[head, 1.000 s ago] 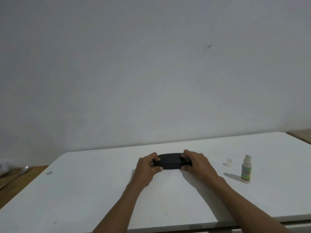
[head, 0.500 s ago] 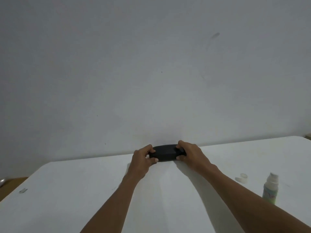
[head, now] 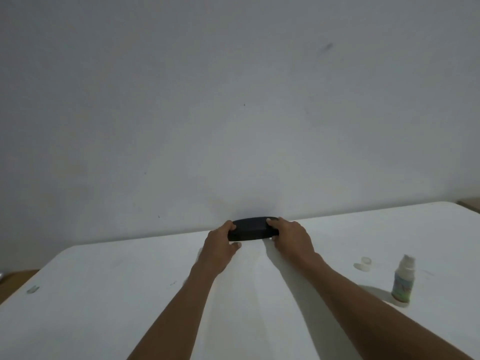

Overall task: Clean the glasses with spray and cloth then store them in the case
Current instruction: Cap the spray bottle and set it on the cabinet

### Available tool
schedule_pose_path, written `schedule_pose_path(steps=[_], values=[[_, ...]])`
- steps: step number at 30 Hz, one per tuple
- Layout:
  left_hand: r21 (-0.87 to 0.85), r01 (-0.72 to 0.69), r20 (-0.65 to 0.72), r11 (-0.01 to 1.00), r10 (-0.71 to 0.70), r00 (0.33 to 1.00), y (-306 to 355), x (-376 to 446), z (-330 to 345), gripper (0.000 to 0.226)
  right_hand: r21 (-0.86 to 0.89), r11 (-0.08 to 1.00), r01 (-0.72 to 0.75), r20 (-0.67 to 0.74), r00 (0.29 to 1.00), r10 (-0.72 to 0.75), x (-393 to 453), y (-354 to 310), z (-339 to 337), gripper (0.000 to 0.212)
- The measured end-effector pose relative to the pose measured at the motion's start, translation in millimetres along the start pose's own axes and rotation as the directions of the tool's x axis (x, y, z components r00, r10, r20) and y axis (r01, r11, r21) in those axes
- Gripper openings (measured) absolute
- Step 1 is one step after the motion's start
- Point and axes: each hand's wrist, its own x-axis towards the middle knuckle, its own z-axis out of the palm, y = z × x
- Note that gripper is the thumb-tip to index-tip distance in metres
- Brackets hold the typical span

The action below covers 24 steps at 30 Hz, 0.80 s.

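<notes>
**Two hands, one closed case at the far edge of the table**

Two things fill most of the frame: a bare grey wall across the upper part and a white table (head: 109, 307) spreading over the lower part. From the bottom edge both forearms reach up toward the centre. There, against the table's back edge, lies the black glasses case (head: 250, 228), lid down. The left hand (head: 219, 246) grips its left end, fingers curled over the top and thumb low near the table. The right hand (head: 291, 237) holds the right end the same way, fingers over the lid. No glasses and no cloth show anywhere; I cannot tell whether they sit inside the case.

At lower right stands the small spray bottle (head: 402, 281), upright, well apart from the case, and without its cap. Just to its upper left rests a tiny clear cap (head: 363, 263).

My guess is that the case is either about to be opened or has just been closed. To handle it well, one hand should pin the base flat while the other works the lid along the seam, slowly, so nothing inside slides out and the case does not skid off the back edge. Elbows should stay clear of the bottle.
</notes>
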Motion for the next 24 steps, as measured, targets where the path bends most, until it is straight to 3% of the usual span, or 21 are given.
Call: schedule_pose_path(steps=[2, 4, 8, 13, 18, 24], values=[[0.060, 0.023, 0.048, 0.998, -0.026, 0.999, 5.9, -12.5, -3.6, 0.057, -0.049, 0.998, -0.037, 0.038, 0.998, 0.039, -11.5, -4.7, -11.0, 0.059], [0.072, 0.034, 0.055, 0.997, -0.038, 0.998, 14.1, -27.8, -5.5, 0.062, -0.057, 0.997, -0.049, 0.010, 0.999, 0.049, -25.7, -8.5, -26.2, 0.055], [0.058, 0.045, 0.009, 0.997, -0.046, 0.999, 43.9, -50.5, -4.7, 0.056, -0.077, 0.997, 0.005, -0.103, 0.995, -0.013, -50.7, -16.1, -73.7, 0.040], [0.079, -0.072, 0.056, 0.994, 0.068, 0.996, 105.7, -74.1, 4.4, 0.044, -0.069, 0.998, 0.002, -0.256, 0.966, -0.020, -83.6, -12.6, -151.3, 0.032], [0.043, -0.134, 0.121, 0.990, 0.128, 0.984, 152.1, -102.3, 30.6, 0.033, 0.060, 0.993, -0.099, -0.336, 0.935, 0.114, -132.9, 18.9, -194.2, 0.030], [-0.006, -0.171, 0.161, 0.985, 0.170, 0.972, 185.9, -119.3, 64.7, 0.028, 0.268, 0.945, -0.186, -0.284, 0.922, 0.262, -183.6, 66.9, -182.7, 0.048]])
